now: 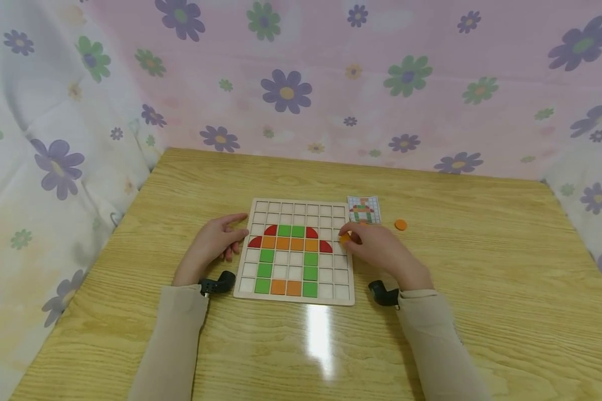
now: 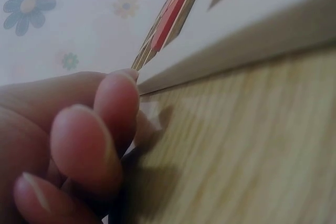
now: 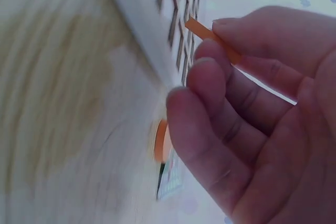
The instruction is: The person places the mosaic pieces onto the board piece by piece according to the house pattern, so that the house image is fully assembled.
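A wooden grid board (image 1: 337, 292) lies on the table, with green square tiles (image 1: 310, 273), orange square tiles (image 1: 282, 243) and red rounded tiles (image 1: 325, 246) set in its cells. My right hand (image 1: 378, 245) is over the board's right edge and pinches a flat orange tile (image 3: 212, 38) between thumb and fingers. In the right wrist view that tile shows edge-on, so its full outline is hidden. At the board's left side, my left hand (image 1: 215, 239) rests with loosely bent fingers, its fingertips (image 2: 118, 85) against the edge. Nothing is held in it.
A small pattern card (image 1: 364, 210) lies by the board's upper right corner. To its right is an orange disc (image 1: 400, 224) on the wooden table (image 1: 506, 267). Flowered cloth (image 1: 331, 128) hangs behind and at both sides.
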### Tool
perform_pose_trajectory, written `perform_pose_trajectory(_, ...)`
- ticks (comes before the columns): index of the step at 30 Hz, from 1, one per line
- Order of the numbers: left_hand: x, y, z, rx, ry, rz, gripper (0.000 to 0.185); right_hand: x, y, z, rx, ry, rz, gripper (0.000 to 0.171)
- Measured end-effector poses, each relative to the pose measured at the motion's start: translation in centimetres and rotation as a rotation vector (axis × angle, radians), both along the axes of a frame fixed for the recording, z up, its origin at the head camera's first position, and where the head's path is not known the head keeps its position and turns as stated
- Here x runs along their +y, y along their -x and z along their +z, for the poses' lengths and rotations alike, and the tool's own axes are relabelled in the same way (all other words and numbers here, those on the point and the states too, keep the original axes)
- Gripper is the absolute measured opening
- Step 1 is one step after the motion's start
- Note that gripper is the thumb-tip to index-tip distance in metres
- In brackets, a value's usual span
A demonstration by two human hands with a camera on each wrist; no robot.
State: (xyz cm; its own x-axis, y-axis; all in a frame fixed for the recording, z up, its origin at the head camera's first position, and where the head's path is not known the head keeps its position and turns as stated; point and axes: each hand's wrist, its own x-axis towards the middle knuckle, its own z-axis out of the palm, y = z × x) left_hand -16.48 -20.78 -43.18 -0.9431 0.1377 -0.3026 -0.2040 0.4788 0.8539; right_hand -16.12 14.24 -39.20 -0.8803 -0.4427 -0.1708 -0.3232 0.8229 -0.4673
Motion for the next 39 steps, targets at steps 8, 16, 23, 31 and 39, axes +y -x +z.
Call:
perform_pose_trajectory(8,-0.1,0.0,0.1,0.013,0.037,-0.005,0.046,-1.6,1.3,-0.1,-0.133,0.132,-0.025,0.023)
perform_pose_trajectory(16,-0.1,0.0,0.0,0.014,0.035,-0.004,0.046,-3.1,2.3,0.0,-0.231,0.207,-0.011,0.027)
perform_pose_trajectory(23,-0.1,0.0,-0.1,0.016,0.032,-0.001,0.045,-3.6,3.2,-0.2,-0.225,0.212,-0.012,0.027)
perform_pose_trajectory(31,-0.9,-0.5,0.1,0.003,0.038,0.026,0.044,-5.2,4.3,-0.7,-0.254,0.281,0.0,0.03)
perform_pose_trajectory(39,-0.3,0.1,-0.2,0.03,0.039,-0.005,0.046,-5.7,5.2,-0.7,-0.189,0.231,-0.029,0.031)
